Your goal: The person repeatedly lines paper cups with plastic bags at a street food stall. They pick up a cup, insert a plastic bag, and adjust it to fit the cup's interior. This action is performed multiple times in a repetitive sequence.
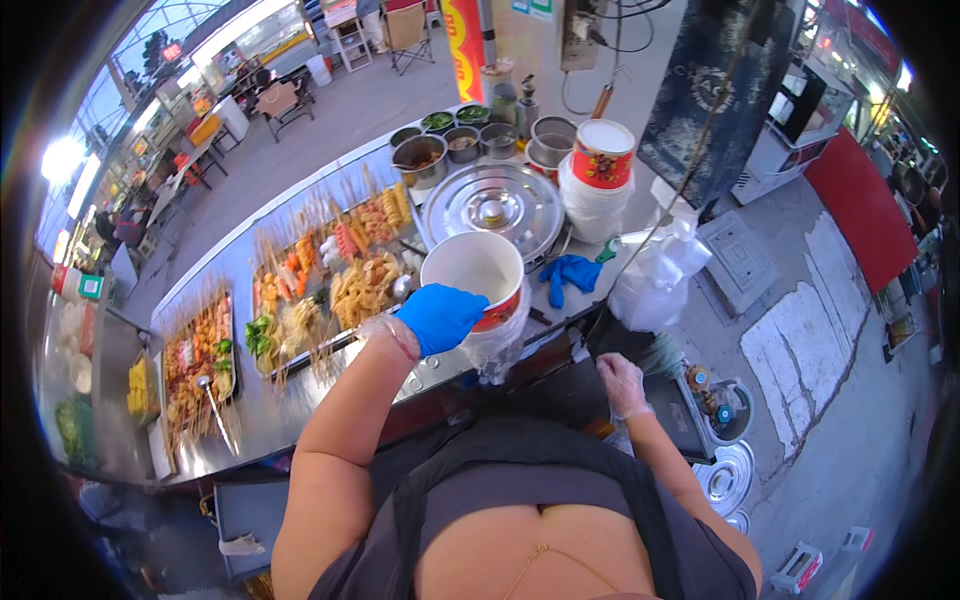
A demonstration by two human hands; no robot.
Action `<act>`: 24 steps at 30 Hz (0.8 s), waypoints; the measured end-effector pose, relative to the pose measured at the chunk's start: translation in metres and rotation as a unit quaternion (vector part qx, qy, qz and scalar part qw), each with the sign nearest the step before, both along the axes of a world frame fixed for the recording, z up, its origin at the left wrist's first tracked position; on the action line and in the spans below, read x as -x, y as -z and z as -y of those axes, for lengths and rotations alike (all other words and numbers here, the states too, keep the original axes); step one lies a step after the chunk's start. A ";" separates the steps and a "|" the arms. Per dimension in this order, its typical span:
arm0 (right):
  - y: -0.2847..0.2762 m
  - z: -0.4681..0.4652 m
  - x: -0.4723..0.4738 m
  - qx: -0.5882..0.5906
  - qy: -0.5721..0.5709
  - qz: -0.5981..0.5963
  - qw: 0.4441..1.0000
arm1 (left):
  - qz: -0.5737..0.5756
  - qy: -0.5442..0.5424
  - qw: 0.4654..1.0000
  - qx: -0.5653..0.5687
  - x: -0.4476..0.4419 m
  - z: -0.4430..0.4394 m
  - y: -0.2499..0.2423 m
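My left hand (442,318), in a blue glove over a clear plastic one, grips the near rim of a red-and-white paper bucket (480,262). The bucket looks open at the top, with clear plastic bagging around its lower part. To the right, my right hand (621,384) wears a thin clear glove and hangs beside the counter's edge, its fingers curled; whether it holds anything is unclear. A round steel lid (493,210) lies just behind the bucket. Left of it, trays of skewered food (330,289) stand on the steel counter, with a ladle (403,286) near the bucket.
Steel pots (420,161) and bowls of chopped greens line the back. A stack of paper buckets (602,154) in plastic, a blue glove (570,277) and a bundle of clear bags (660,277) are at the right. A second skewer tray (199,352) is far left. Lids (724,478) lie lower right.
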State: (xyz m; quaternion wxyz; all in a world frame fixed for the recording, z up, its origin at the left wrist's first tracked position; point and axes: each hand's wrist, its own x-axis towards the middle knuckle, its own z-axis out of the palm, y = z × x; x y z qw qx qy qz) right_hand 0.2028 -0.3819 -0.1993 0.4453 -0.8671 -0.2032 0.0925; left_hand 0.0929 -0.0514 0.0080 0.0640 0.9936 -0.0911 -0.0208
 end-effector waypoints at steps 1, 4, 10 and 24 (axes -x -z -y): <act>-0.004 0.009 0.002 0.017 0.034 -0.031 0.999 | -0.011 -0.003 1.000 -0.014 -0.005 0.001 0.003; 0.015 0.032 -0.019 -0.011 0.134 -0.016 0.991 | -0.039 -0.010 0.999 -0.012 -0.013 -0.001 0.009; 0.098 0.069 -0.103 -0.469 0.269 -0.415 0.732 | 0.273 -0.011 0.961 0.044 -0.013 0.050 -0.010; -0.020 0.022 -0.022 -0.589 0.295 -0.412 0.630 | 0.156 0.231 0.942 0.185 -0.135 0.178 0.105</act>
